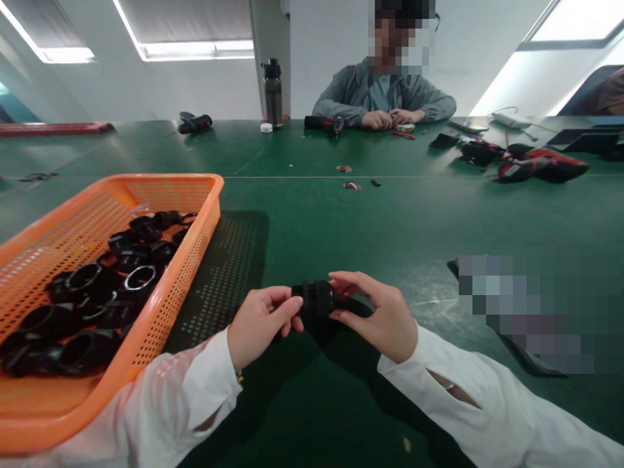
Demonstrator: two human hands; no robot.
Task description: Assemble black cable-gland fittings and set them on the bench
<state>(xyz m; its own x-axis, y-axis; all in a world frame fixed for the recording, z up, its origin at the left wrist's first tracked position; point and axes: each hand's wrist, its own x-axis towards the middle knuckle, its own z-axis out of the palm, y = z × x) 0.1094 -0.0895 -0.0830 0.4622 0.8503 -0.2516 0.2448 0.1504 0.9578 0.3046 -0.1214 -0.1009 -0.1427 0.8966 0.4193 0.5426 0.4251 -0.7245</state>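
Observation:
A black plastic cable gland (319,299) lies level just above the table, between my two hands. My left hand (263,318) pinches its narrower left end between thumb and fingers. At the wider ribbed end, the thumb and fingertips of my right hand (377,312) close around the rim from above and below. To the left stands an orange perforated basket (205,227). Inside it is a heap of black plastic fittings (92,279), several of them open rings.
A flat dark-edged device (526,364), partly blurred out, lies at the right. Across the green table (302,234) sits a person (385,97) with both hands together. Near them are a bottle (273,94), a black power tool (324,123) and a red-and-black bundle (541,166).

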